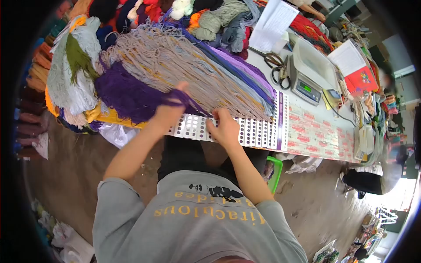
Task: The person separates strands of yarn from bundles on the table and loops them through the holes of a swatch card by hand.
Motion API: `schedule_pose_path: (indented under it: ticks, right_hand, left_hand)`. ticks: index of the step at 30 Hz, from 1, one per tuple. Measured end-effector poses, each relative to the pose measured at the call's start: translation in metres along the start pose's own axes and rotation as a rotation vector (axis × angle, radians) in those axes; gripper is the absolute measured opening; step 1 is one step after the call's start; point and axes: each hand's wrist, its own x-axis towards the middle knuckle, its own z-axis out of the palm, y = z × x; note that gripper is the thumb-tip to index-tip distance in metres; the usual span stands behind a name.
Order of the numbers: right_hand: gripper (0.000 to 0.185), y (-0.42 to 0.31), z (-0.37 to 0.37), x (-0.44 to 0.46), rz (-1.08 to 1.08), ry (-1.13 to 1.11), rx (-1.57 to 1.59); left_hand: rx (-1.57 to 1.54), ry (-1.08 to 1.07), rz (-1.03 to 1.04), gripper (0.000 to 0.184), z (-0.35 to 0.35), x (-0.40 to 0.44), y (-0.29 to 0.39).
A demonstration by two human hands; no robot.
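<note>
My left hand (172, 107), a little blurred, is closed round a strand bundle of dark purple yarn (127, 94). The rest of that yarn lies heaped to its left. My right hand (226, 128) pinches the thin end of the same purple yarn at the table's front edge, over a white strip card with rows of round holes (190, 125). Long beige-grey yarn strands (175, 65) fan out behind both hands, their ends meeting the punched cards. Blue and lilac yarn (252, 72) runs along their right side.
Scissors (274, 60) and black-handled snips (281, 79) lie beside a digital scale (307, 90) carrying a plastic tray (313, 59). Open papers (274, 24) stand behind. Yarn hanks (79, 57) cover the table's left end. A green basket (275, 175) sits below the edge.
</note>
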Motion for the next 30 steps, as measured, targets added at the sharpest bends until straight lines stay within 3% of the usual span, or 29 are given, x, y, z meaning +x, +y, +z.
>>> schedule_pose_path:
  ticks: [1, 2, 3, 4, 5, 7, 8, 9, 11, 12, 13, 15, 16, 17, 18, 20, 22, 23, 25, 26, 28, 30]
  right_hand:
    - [0.028, 0.001, 0.001, 0.0, 0.0, -0.015, -0.01]
    - [0.028, 0.001, 0.001, 0.001, -0.003, -0.027, -0.011]
    - [0.028, 0.001, 0.0, 0.001, -0.004, -0.037, -0.014]
    - [0.028, 0.001, 0.0, 0.001, -0.015, -0.041, -0.013]
    - [0.028, 0.0, 0.0, 0.0, -0.02, -0.041, -0.006]
    - [0.027, -0.001, -0.002, 0.0, -0.058, -0.03, -0.009]
    - [0.027, -0.001, -0.002, 0.0, -0.063, -0.029, -0.01]
    - [0.027, 0.0, -0.001, 0.0, -0.085, -0.017, -0.029]
    - [0.027, -0.001, -0.003, 0.0, -0.107, 0.005, -0.048]
    - [0.027, -0.002, -0.006, 0.002, -0.052, -0.019, 0.024]
    - [0.027, -0.002, -0.008, 0.002, 0.006, -0.043, 0.096]
    - [0.02, 0.017, 0.003, 0.008, 0.153, -0.006, 0.383]
    - [0.017, 0.03, 0.011, 0.011, 0.203, 0.031, 0.589]
    - [0.013, 0.023, 0.004, 0.012, 0.246, 0.071, 0.739]
    - [0.012, 0.018, 0.0, 0.01, 0.197, 0.085, 0.728]
    - [0.009, 0.0, -0.014, 0.005, 0.059, 0.01, 0.761]
    - [0.009, -0.026, -0.025, -0.006, 0.065, -0.037, 0.802]
    - [0.01, -0.029, -0.03, -0.01, 0.056, -0.047, 0.812]
    - [0.009, -0.031, -0.037, -0.013, 0.159, -0.033, 0.886]
    - [0.006, -0.03, -0.039, -0.013, 0.135, -0.022, 0.925]
    - [0.007, -0.031, -0.043, -0.014, 0.109, 0.0, 0.917]
    - [0.009, -0.036, -0.045, -0.014, 0.061, 0.049, 1.02]
  left_hand:
    - [0.147, 0.036, 0.011, 0.03, -0.022, 0.011, -0.015]
    - [0.566, 0.202, 0.343, 0.031, -0.045, 0.021, -0.049]
    - [0.473, 0.178, 0.23, 0.026, -0.078, 0.031, -0.042]
    - [0.841, 0.282, 0.33, 0.024, -0.104, 0.043, -0.061]
    - [0.777, 0.252, 0.275, 0.024, -0.135, 0.057, -0.072]
    - [0.987, 0.343, 0.135, 0.016, -0.183, 0.075, -0.1]
    - [0.819, 0.327, 0.206, 0.024, -0.211, 0.087, -0.143]
    - [0.887, 0.285, 0.209, 0.036, -0.23, 0.092, -0.15]
    - [0.94, 0.263, -0.064, 0.046, -0.239, 0.093, -0.145]
    - [0.908, 0.239, -0.154, 0.049, -0.226, 0.088, -0.104]
    - [0.9, 0.227, -0.095, 0.049, -0.21, 0.082, -0.083]
    - [0.729, 0.207, 0.011, 0.047, -0.164, 0.065, -0.023]
    - [0.433, 0.015, -0.219, 0.05, -0.14, 0.049, 0.029]
    - [0.168, -0.071, -0.269, 0.042, -0.109, 0.035, 0.039]
    - [0.343, -0.083, 0.318, 0.036, -0.073, 0.023, 0.023]
    - [-0.206, -0.348, 0.156, 0.033, -0.035, 0.005, 0.073]
    - [-0.755, -0.396, -0.008, 0.04, -0.009, -0.003, 0.107]
    - [-0.801, -0.556, -0.315, 0.041, -0.016, -0.004, 0.123]
    - [-1.065, -0.652, -0.62, 0.045, -0.022, 0.001, 0.135]
    - [-1.062, -0.661, -0.614, 0.045, -0.01, 0.0, 0.126]
    - [-1.491, -0.579, -0.521, 0.051, 0.001, -0.004, 0.114]
    - [-1.614, -0.505, -0.542, 0.054, 0.0, -0.004, 0.107]
